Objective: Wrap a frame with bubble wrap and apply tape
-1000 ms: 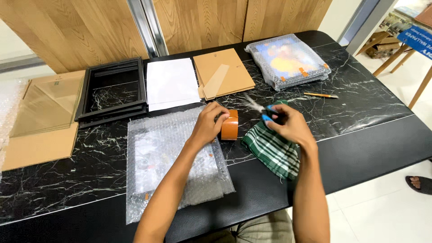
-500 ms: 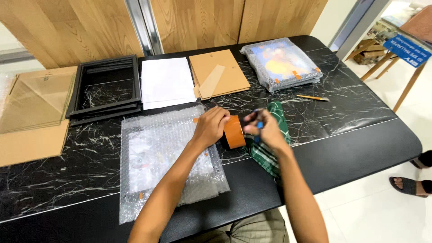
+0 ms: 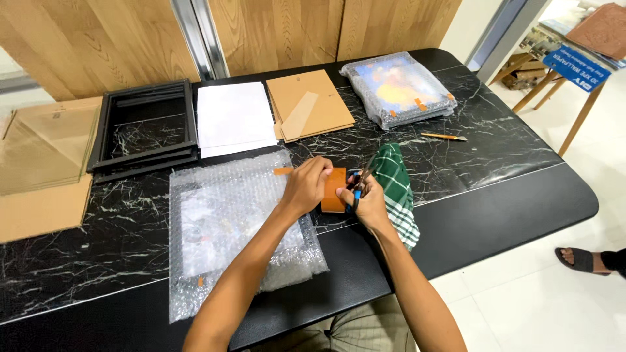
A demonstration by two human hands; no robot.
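Marble table (image 3: 495, 150) (glossy black): hands grip tape roll (image 3: 334, 190).

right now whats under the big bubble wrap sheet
Through the bubble wrap a flat, dark-edged rectangular thing shows, lying on the black marble table. The wrap blurs its surface, so its picture cannot be made out. Left hand rests beside the roll of brown tape.

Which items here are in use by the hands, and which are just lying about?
In use: left hand, brown tape roll, right hand, scissors, bubble-wrapped parcel.
Lying about: checked cloth, pencil, black frames, white sheets, wrapped picture.
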